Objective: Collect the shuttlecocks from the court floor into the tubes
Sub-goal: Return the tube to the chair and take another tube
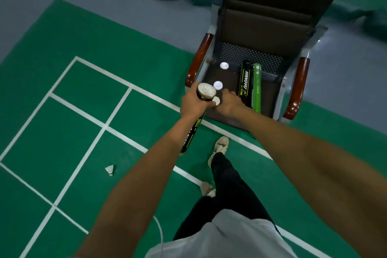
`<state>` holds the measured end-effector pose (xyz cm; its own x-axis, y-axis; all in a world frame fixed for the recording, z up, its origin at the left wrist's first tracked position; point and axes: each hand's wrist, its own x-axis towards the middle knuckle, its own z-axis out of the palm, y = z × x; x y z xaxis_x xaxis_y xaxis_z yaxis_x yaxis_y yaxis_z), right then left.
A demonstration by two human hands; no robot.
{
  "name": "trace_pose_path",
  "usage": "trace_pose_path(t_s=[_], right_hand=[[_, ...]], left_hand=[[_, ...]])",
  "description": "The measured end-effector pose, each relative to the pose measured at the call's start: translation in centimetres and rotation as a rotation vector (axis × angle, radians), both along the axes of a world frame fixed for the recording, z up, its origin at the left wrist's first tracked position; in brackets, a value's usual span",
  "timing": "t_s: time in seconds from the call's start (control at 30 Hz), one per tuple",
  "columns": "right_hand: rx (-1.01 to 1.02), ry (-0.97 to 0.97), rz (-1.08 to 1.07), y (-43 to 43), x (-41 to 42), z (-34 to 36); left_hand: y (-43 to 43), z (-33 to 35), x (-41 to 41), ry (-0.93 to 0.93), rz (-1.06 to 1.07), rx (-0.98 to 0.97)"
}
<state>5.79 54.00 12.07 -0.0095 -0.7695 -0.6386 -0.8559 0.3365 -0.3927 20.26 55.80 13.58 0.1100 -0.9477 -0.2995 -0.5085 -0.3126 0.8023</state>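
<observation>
1. Left hand (pixel 192 101): fingers (pixel 210 104) clenched round the upper end of a black tube (pixel 193 130), held tilted, open mouth up. White feathers show inside, close to the rim.
2. Right hand (pixel 229 102): reached onto the chair seat (pixel 230 75), fingers (pixel 228 93) bent down at the front of the seat. A white lid (pixel 217 101) lies at the thumb side, between the two hands. Cannot tell whether it is pinched or only touched.
3. Two more white lids (pixel 218 85) lie on the seat, farther back, apart from each other.
4. On the right half of the seat, a second black tube (pixel 245 84) and a green tube (pixel 257 88) lie side by side, touching along their length.
5. The chair (pixel 270 16) is dark, with brown armrests, and stands at the edge of the green court.
6. One shuttlecock (pixel 110 170) lies on the court floor (pixel 62 121), on its side, well left of the person's feet, near a white line.
</observation>
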Motion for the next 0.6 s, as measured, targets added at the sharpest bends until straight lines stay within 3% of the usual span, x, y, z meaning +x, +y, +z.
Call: trace_pose_path(t_s=[0.27,0.6], right_hand=[[0.064,0.054,0.031,-9.3,-1.4,-6.0],[0.21,0.024,0.018,-13.6,-2.3,-18.4]], left_hand=[[-9.3,-5.9,-0.1,-0.021,-0.027,0.106],[-15.0,-18.6,0.6,-0.085,-0.048,0.328]])
